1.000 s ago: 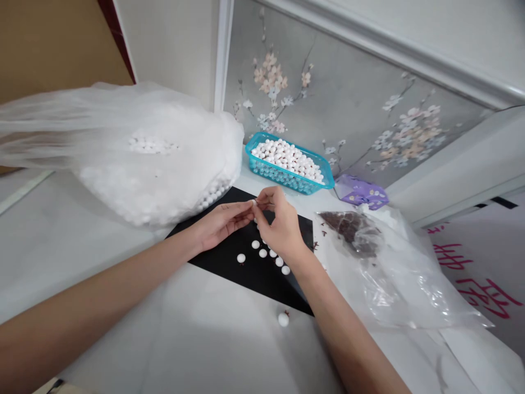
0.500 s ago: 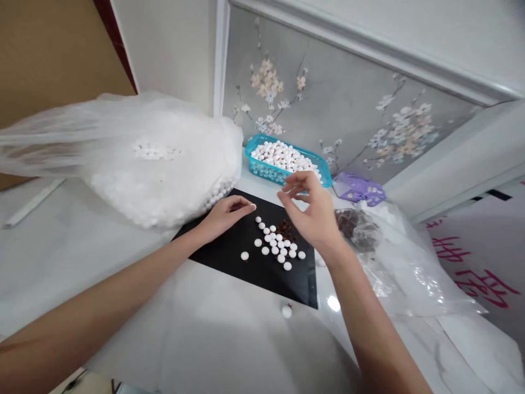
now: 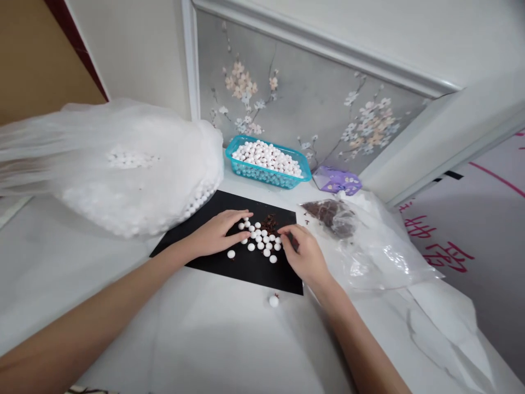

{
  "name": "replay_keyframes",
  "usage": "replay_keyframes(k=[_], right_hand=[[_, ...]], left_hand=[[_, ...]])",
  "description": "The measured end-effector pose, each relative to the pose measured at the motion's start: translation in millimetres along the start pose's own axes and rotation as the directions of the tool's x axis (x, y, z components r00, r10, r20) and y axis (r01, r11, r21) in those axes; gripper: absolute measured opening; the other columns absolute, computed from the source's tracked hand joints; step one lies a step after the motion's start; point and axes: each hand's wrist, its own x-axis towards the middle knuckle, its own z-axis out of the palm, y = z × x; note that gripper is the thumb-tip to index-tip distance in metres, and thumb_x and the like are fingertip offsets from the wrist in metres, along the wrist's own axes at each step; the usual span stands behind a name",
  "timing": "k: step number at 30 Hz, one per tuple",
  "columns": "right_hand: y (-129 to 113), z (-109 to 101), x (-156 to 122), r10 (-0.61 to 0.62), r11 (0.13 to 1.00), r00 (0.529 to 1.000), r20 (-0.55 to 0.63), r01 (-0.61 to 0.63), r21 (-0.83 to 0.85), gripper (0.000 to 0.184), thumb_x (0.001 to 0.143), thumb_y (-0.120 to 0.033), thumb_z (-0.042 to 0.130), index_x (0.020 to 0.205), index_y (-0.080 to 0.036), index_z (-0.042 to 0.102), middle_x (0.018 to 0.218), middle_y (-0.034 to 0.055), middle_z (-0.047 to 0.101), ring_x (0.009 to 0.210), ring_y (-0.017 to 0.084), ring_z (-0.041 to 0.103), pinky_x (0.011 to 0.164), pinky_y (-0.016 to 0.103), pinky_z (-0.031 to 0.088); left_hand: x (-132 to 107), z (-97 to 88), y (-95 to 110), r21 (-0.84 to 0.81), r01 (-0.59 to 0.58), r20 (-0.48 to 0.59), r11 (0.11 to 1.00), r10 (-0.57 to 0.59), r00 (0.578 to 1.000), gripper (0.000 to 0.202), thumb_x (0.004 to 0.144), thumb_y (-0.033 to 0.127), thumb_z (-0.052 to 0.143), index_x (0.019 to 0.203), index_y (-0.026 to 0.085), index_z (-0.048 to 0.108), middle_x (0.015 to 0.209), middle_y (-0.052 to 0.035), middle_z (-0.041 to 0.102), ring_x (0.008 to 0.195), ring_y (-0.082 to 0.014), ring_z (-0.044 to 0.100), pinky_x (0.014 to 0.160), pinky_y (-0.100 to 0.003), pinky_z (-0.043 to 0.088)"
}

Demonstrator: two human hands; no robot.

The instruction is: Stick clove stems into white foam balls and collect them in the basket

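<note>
Now that your right hand (image 3: 305,256) has dropped from mid-air, where do your hands lie?

Your left hand (image 3: 215,234), fingers (image 3: 235,218) loosely spread, lies beside the small white round beads (image 3: 258,239) on the matte black sheet (image 3: 229,271); your right hand, fingertips (image 3: 285,232) drawn together, sits at the cluster's right edge.

Pinching anything?

You cannot tell; the fingers hide it. Dark brown flakes (image 3: 269,222) lie just behind the beads, and one lone bead (image 3: 273,301) sits off the sheet.

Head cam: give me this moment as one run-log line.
left hand: flat on black mat, fingers by white beads | right hand: at mat edge, grip unclear | nearby: dark red bits, teal basket of beads
</note>
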Motion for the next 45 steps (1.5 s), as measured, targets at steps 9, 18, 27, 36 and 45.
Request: replay_keyframes(k=[9, 18, 27, 36, 45], right_hand=[[-8.9, -0.1, -2.8, -0.005, 0.976, 0.995, 0.096, -0.017, 0.219, 0.016, 0.083, -0.023, 0.045, 0.088, -0.020, 0.060, 0.079, 0.0024, 0.056, 0.067, 0.013, 0.053, 0.058, 0.025, 0.044], [6.6, -12.3, 2.2, 0.206, 0.974, 0.975, 0.079, -0.212, 0.077, 0.014, 0.079, -0.023, 0.046, 0.081, -0.019, 0.060, 0.078, 0.0017, 0.058, 0.055, 0.012, 0.046, 0.055, 0.027, 0.041], [-2.5, -10.8, -1.5, 0.082, 0.994, 0.983, 0.164, -0.093, 0.059, 0.023, 0.083, -0.024, 0.044, 0.097, -0.023, 0.062, 0.081, 0.0014, 0.053, 0.061, 0.012, 0.048, 0.057, 0.026, 0.043], [-4.4, -12.1, -2.2, 0.029, 0.996, 0.988, 0.154, -0.041, 0.078, 0.020, 0.083, -0.025, 0.046, 0.095, -0.022, 0.062, 0.080, 0.0008, 0.050, 0.055, 0.010, 0.044, 0.053, 0.025, 0.041], [-6.0, -18.3, -0.2, -0.008, 0.996, 0.999, 0.040, 0.005, 0.094, 0.018, 0.083, -0.024, 0.046, 0.088, -0.020, 0.063, 0.086, 0.0040, 0.054, 0.065, 0.013, 0.050, 0.057, 0.026, 0.042]], left_hand=[[-2.8, -0.1, 11.7, 0.020, -0.075, 0.034, 0.997, 0.075, 0.997, 0.051, 0.080, 0.043, 0.057, 0.125, 0.020, 0.046, 0.122, -0.0071, 0.056, 0.114, -0.0208, 0.048, 0.098, -0.036, 0.038], [-4.4, 2.7, 22.0, 0.113, -0.113, 0.172, 0.987, 0.093, 0.981, 0.055, 0.078, 0.047, 0.057, 0.128, 0.026, 0.045, 0.139, -0.0072, 0.040, 0.127, -0.0267, 0.035, 0.104, -0.046, 0.027], [-5.8, 2.5, 22.9, 0.118, -0.143, 0.139, 0.983, 0.127, 0.982, 0.050, 0.080, 0.049, 0.053, 0.125, 0.029, 0.048, 0.139, -0.0077, 0.039, 0.125, -0.0268, 0.036, 0.103, -0.046, 0.029], [-6.1, 3.3, 22.0, 0.113, -0.122, 0.136, 0.986, 0.107, 0.985, 0.044, 0.080, 0.048, 0.054, 0.119, 0.029, 0.053, 0.136, -0.0070, 0.042, 0.124, -0.0271, 0.037, 0.102, -0.045, 0.031], [-4.7, 3.3, 21.6, 0.056, -0.149, 0.133, 0.987, 0.140, 0.981, 0.053, 0.081, 0.051, 0.052, 0.127, 0.025, 0.046, 0.123, -0.0070, 0.054, 0.116, -0.0242, 0.044, 0.099, -0.040, 0.033]])
